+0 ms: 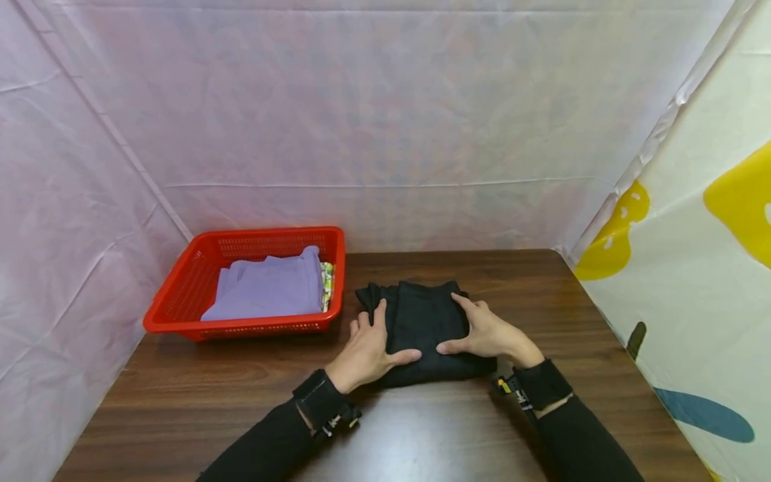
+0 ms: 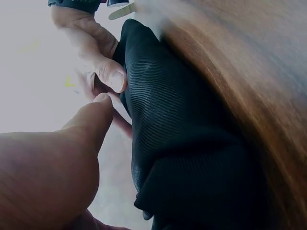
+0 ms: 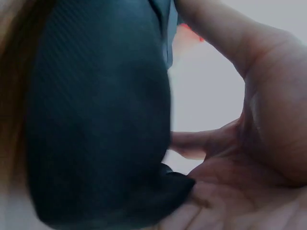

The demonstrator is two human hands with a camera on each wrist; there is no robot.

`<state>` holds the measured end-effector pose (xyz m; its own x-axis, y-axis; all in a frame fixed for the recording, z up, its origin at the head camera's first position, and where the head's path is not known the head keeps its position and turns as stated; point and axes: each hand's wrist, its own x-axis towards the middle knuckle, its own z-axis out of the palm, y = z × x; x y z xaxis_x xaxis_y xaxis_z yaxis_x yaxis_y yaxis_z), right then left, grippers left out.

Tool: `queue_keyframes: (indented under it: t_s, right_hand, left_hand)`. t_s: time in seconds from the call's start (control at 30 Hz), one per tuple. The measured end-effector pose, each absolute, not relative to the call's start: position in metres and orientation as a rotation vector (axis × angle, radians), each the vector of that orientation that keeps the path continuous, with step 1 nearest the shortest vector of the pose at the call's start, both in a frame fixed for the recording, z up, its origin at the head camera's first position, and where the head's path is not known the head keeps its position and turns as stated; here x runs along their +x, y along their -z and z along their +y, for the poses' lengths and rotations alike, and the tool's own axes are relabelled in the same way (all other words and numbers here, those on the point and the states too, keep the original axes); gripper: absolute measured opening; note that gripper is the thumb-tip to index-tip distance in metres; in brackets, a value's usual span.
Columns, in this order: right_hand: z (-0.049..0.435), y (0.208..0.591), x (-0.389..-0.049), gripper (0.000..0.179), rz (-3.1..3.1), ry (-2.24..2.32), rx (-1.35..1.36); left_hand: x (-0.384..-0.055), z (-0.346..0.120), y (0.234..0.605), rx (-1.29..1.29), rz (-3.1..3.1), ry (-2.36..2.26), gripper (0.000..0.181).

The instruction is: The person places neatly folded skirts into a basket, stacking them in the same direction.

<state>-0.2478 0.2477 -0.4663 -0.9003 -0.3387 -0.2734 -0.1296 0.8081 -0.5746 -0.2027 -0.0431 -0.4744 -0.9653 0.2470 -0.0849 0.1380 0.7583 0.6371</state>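
A folded black garment (image 1: 424, 321), thick and fine-ribbed, lies on the wooden table between both hands. My left hand (image 1: 364, 351) rests on its left side, thumb extended over the top and fingers spread toward the far edge. Across from it, my right hand (image 1: 490, 331) touches the right side, with thumb and index finger spread apart on the cloth. In the right wrist view, the garment's side (image 3: 100, 115) lies against the right-hand fingers. The left wrist view shows the left thumb (image 2: 91, 120) straight, near the right thumb; the other left fingertips are hidden there.
A red plastic basket (image 1: 247, 327) stands left of the garment at the back of the table (image 1: 241, 388). Inside lie a folded lilac cloth (image 1: 271, 284) and a patterned cloth (image 1: 327, 284). White sheeting (image 1: 385, 134) hangs behind the table's far edge.
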Motion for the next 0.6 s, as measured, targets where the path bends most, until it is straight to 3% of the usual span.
queue_keyframes:
  t_s: [0.6]
  right_hand:
    - [0.24, 0.474, -0.253, 0.121, 2.564, 0.942, -0.426]
  left_hand:
    - [-0.214, -0.048, 0.483, 0.398, 2.729, -1.003, 0.102]
